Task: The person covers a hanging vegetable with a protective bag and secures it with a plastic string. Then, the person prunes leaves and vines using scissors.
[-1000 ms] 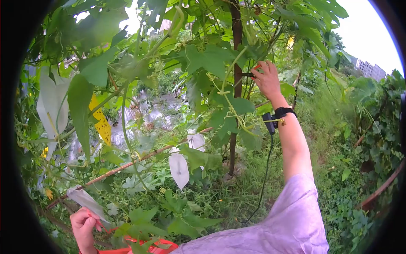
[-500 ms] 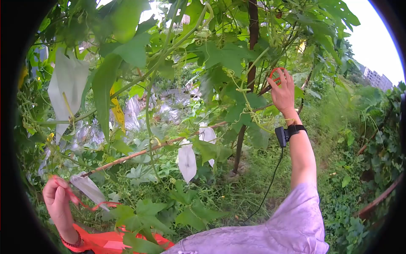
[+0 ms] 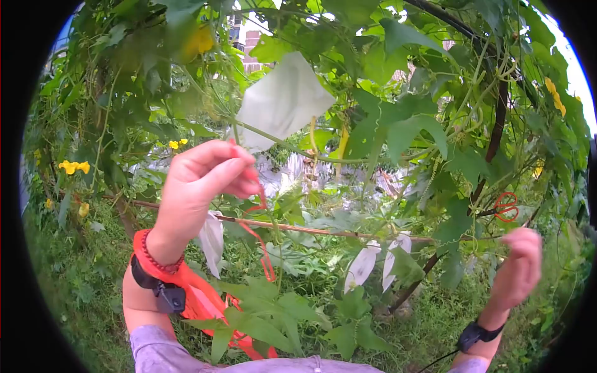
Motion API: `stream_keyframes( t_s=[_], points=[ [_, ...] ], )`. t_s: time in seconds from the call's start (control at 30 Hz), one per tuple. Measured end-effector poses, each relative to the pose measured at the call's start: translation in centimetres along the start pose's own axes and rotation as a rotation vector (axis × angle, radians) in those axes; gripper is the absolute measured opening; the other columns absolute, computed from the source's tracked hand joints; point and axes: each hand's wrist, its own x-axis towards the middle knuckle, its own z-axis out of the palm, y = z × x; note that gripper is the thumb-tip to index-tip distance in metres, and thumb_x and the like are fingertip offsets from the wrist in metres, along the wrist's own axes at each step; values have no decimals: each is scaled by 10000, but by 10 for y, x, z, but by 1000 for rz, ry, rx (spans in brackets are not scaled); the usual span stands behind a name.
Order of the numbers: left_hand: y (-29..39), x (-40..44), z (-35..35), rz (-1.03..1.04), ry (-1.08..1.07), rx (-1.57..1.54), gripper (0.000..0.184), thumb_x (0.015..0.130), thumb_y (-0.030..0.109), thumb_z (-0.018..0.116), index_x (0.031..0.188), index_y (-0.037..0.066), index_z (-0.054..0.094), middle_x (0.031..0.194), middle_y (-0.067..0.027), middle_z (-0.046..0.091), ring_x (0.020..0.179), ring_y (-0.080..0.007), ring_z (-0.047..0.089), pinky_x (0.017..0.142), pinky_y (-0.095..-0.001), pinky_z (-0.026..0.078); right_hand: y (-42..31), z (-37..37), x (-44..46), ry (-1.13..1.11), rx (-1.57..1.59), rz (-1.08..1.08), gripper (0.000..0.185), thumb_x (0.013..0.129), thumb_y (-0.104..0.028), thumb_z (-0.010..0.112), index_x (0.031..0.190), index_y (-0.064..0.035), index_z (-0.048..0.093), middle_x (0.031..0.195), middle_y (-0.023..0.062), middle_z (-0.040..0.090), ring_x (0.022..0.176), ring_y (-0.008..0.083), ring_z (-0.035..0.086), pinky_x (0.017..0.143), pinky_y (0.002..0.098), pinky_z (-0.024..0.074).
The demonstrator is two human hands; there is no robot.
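My left hand (image 3: 208, 183) is raised left of centre, thumb and fingers pinched on a thin red plastic strip (image 3: 264, 248) that dangles below. A white bag (image 3: 283, 99) hangs among the vines just behind and above those fingers. Around my left wrist runs a red band, with a bundle of red plastic strips (image 3: 208, 301) trailing down from it. My right hand (image 3: 519, 267) is at the right, smeared by motion, its fingers seemingly bent. Above it, apart from the fingers, red-handled scissors (image 3: 507, 207) hang at a dark stem; their blades are hidden.
A thin pole (image 3: 305, 229) crosses the view at mid height. Smaller white bags (image 3: 362, 266) hang below it. A dark slanting post (image 3: 497, 118) stands at the right. Leafy vines with yellow flowers (image 3: 74, 166) surround both hands, and broad leaves (image 3: 267, 317) rise in front of my body.
My right hand has come away from the scissors and dropped lower. My left hand has risen towards the centre with the red strip. The view has turned left.
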Motion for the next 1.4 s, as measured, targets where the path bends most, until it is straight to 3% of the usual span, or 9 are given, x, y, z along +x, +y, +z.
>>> stream_keyframes(
  t_s=[0.13, 0.27, 0.37, 0.6, 0.67, 0.83, 0.9, 1.07, 1.4],
  points=[
    [22, 14, 6, 106, -105, -52, 138, 878, 115, 513, 943, 16, 585, 851, -91, 637, 738, -153, 637, 647, -265, 529, -47, 116, 36, -610, 535, 212, 417, 751, -152, 664, 1114, 13, 541, 1064, 139, 576, 906, 222, 583, 803, 316, 455],
    [45, 34, 1, 231, -117, -50, 151, 884, 120, 511, 961, 17, 590, 861, -94, 638, 751, -163, 639, 681, -268, 527, -66, 205, 68, -370, 778, 207, 333, 826, -155, 590, 1104, 19, 530, 1046, 121, 578, 881, 175, 581, 776, 284, 464],
    [56, 53, -4, 289, -137, -84, 160, 886, 122, 508, 971, 14, 591, 867, -98, 635, 756, -161, 637, 700, -265, 524, -78, 215, 102, -566, 1036, 307, 192, 900, -131, 476, 1005, 12, 549, 869, 26, 586, 831, 80, 549, 725, 228, 450],
    [48, 16, -11, -15, -279, -147, 139, 877, 103, 515, 928, 0, 592, 807, -89, 634, 709, -149, 633, 649, -256, 528, -85, 221, 49, -84, 918, 132, 369, 819, -12, 555, 1165, 3, 429, 1125, 69, 447, 1046, 145, 445, 904, 286, 365],
    [37, -2, -6, -79, -372, -167, 133, 876, 85, 511, 924, -11, 590, 811, -91, 631, 707, -146, 631, 647, -255, 526, -89, 233, 25, -278, 950, 203, 399, 815, -29, 571, 1184, -5, 421, 1202, 75, 418, 1079, 168, 428, 950, 321, 334],
    [27, -31, -18, -191, -363, -137, 162, 868, 66, 516, 990, -10, 591, 856, -84, 632, 734, -146, 624, 643, -244, 509, -90, 243, -8, -312, 1375, 642, 334, 873, -111, 518, 1175, 12, 446, 915, 29, 546, 757, 105, 529, 691, 231, 433],
    [22, -36, -34, -288, -316, -37, 198, 864, 77, 517, 1037, 19, 595, 851, -65, 637, 734, -132, 624, 638, -234, 495, -65, 249, -23, -474, 1460, 820, 288, 908, -155, 460, 1145, 7, 473, 631, -60, 435, 505, 31, 379, 466, 180, 311],
    [-2, -18, -116, -351, -186, 330, 167, 858, 130, 527, 926, 14, 625, 791, -27, 627, 666, -80, 588, 614, -205, 473, -6, 288, -41, -171, 926, 1274, 218, 889, -131, 463, 1080, -41, 517, 539, -84, 301, 430, 20, 234, 388, 173, 171],
    [-60, 90, -140, -69, -137, 486, 249, 868, 142, 520, 1063, 2, 586, 910, -31, 619, 803, -83, 548, 721, -223, 444, 63, 341, 49, 190, 542, 810, 257, 856, -244, 534, 843, -4, 626, 616, -20, 520, 530, 62, 416, 470, 236, 311]
  ],
)
